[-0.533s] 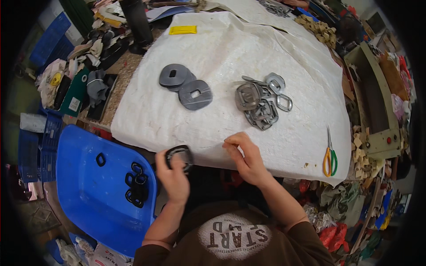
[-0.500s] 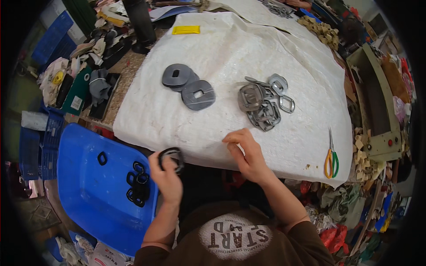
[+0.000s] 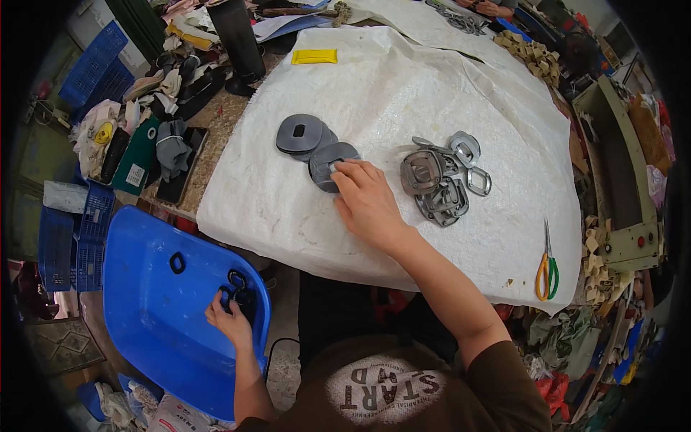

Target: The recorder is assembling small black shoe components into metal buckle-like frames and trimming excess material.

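My left hand (image 3: 232,325) is down inside the blue plastic tub (image 3: 155,345), its fingers closed around a black rounded frame (image 3: 225,295) beside a small heap of similar black frames (image 3: 246,297). On the white-covered table, my right hand (image 3: 368,201) reaches left with its fingertips pinching at the centre hole of a dark grey rounded pad (image 3: 324,171). That pad overlaps a stack of like grey pads (image 3: 297,133), each with a small opening. To the right of the hand lies a pile of grey, glossy buckle-like frames (image 3: 432,176), some see-through in the middle.
Scissors (image 3: 547,270) with orange and green handles lie near the table's right front. A yellow packet (image 3: 314,56) is at the back. One loose black frame (image 3: 177,263) sits in the tub. A dark cylinder (image 3: 236,43) stands behind; another person's hands (image 3: 489,7) show far right.
My left hand has carried the black frame from the table edge down into the tub. My right hand has moved left and forward onto the grey pad. The view has shifted slightly.
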Tool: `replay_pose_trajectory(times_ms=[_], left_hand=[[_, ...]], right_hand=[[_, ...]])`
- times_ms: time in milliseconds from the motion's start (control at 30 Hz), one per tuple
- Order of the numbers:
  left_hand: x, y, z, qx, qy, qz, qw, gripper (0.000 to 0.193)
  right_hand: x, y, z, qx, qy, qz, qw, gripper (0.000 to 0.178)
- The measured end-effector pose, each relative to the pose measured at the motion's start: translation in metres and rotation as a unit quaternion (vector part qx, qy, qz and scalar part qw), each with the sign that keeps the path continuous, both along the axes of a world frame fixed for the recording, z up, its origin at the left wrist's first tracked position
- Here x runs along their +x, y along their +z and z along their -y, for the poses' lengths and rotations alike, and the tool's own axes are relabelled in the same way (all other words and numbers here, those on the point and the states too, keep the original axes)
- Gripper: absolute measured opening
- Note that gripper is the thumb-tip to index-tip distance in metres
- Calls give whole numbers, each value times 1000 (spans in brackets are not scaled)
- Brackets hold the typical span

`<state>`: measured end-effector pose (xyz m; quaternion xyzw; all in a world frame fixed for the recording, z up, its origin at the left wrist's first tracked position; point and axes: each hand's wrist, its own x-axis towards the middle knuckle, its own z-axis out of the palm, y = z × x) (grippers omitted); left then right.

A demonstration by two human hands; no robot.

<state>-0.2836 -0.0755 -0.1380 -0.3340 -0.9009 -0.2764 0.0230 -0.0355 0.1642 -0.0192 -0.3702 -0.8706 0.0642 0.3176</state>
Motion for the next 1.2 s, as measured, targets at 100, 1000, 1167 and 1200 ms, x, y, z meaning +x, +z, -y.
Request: replay_pose_trajectory(times_ms=[100, 1000, 1167, 1200], left_hand=[[27, 56, -47, 148, -79, 3, 986, 22], [130, 123, -139, 187, -445, 221, 847, 25], [141, 129, -139, 153, -461, 84, 870, 29], [147, 130, -140, 175, -505, 193, 823, 32]], right_hand=[[-5, -7, -13, 71, -5, 114, 991, 26], [27, 7, 17, -392, -89, -330, 854, 18], [53, 20, 35, -379, -116, -403, 825, 15], [57, 22, 42, -357, -121, -391, 840, 15]])
